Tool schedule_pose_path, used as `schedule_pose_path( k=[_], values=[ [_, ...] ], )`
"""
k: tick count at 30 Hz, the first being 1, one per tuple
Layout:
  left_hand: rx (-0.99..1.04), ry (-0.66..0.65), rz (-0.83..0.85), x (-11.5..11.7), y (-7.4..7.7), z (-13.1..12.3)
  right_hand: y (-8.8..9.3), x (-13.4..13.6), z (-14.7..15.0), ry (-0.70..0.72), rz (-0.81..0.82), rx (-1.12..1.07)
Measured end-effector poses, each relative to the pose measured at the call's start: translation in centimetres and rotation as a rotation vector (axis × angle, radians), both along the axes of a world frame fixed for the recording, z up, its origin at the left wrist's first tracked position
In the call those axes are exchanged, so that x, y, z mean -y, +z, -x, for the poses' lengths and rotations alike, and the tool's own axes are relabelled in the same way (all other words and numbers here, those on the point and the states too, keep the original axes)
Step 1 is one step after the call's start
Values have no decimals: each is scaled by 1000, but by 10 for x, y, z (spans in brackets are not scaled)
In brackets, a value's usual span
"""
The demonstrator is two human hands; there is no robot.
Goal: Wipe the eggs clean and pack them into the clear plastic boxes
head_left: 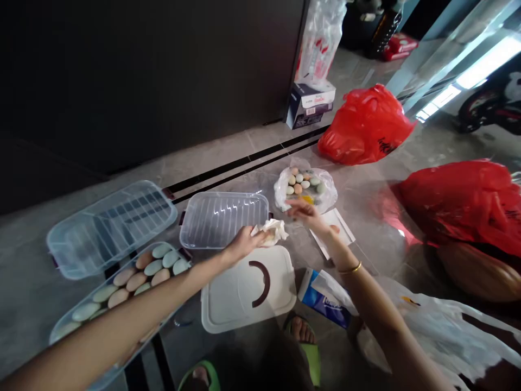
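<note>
My left hand (244, 241) grips a crumpled white tissue (273, 232) above the near edge of a white lid (244, 288) with a dark red handle. My right hand (307, 213) reaches to the near side of a clear plastic bag (280, 193) of eggs (300, 178). Its fingers are apart and nothing shows in them. A bright yellow patch, like yolk, lies among the eggs just beyond that hand. Under the right wrist is a white flat tray (345, 233), with a brownish rounded thing partly hidden on it.
At left, a clear container (87, 309) holds several eggs in rows, partly covered by my left arm. Two clear ribbed containers (223, 217) (114, 228) lie beyond. A tissue pack (328, 304) sits near my feet. Red bags (366, 127) (459, 201) and a white bag (431, 320) stand at right.
</note>
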State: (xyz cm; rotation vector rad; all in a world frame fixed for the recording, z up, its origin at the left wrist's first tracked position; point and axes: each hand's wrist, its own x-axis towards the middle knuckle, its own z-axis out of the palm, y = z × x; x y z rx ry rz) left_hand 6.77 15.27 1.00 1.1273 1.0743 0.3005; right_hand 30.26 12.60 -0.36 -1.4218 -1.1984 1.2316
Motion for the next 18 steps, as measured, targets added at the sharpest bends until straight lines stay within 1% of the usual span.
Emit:
schedule_pose_path(
  k=[1,2,3,4,5,6,8,11,14,18],
  values=[
    [-68,-21,-81,3,-5,1,-3,-14,-19,-88,-46,216],
    [-124,-40,-152,8,-10,4,-6,-30,-38,-156,-64,483],
    [-155,-53,-206,15,-14,9,-11,-46,-54,-183,-54,750],
    [-161,-46,-237,23,-18,15,-16,-61,-67,-177,-31,831],
    [-140,-35,-247,33,-21,21,-22,-75,-77,-139,2,922],
    [-114,-25,-228,43,-22,28,-28,-87,-84,-36,67,1102],
    [-99,13,-146,62,-25,41,-40,-104,-92,54,131,1234],
    [-71,116,-24,81,-27,57,-57,-114,-95,112,157,1323],
    [-31,178,1,88,-32,71,-69,-114,-100,175,145,1417],
    [21,213,-13,87,-40,82,-80,-115,-104,217,122,1525]
  ],
)
